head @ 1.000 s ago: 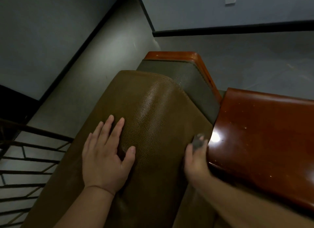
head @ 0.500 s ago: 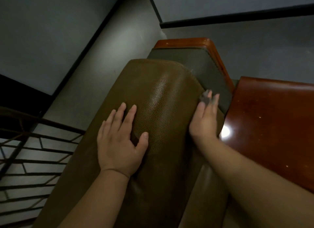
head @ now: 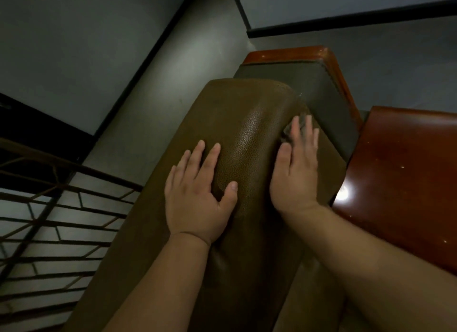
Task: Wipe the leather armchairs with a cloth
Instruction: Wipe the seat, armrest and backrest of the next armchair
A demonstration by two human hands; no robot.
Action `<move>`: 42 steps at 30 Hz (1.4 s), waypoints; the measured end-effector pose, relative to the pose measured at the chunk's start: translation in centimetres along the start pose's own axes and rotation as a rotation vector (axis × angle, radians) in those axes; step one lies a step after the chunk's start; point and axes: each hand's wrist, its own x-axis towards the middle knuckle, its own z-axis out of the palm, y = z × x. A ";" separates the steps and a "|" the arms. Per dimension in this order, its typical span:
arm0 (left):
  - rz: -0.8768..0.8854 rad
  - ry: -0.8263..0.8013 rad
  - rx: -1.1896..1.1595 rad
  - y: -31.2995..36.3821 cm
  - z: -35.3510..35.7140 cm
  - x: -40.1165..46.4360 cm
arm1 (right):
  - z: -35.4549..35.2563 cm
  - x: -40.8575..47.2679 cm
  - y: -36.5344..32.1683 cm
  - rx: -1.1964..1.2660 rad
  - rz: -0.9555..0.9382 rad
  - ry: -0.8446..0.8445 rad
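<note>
2 hands rest on 1 olive-brown pebbled leather armchair back (head: 249, 124): the left hand (head: 200, 195) lies flat with fingers spread, the right hand (head: 294, 168) presses 1 small grey cloth (head: 288, 131) (mostly hidden under straight fingers) onto its right edge. Beside it stands 1 glossy red-brown wooden table (head: 405, 173); grey walls (head: 74, 47) and a dark metal railing (head: 57, 230) surround.

Pebbled, softly shiny brown leather armchair (head: 249, 134); glossy lacquered wood table (head: 408, 173); matt metal railing (head: 61, 223).
</note>
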 end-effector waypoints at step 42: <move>0.018 -0.018 0.194 -2.3 -0.2 -11.9 | 1.0 -9.5 12.1 -0.030 0.326 -0.008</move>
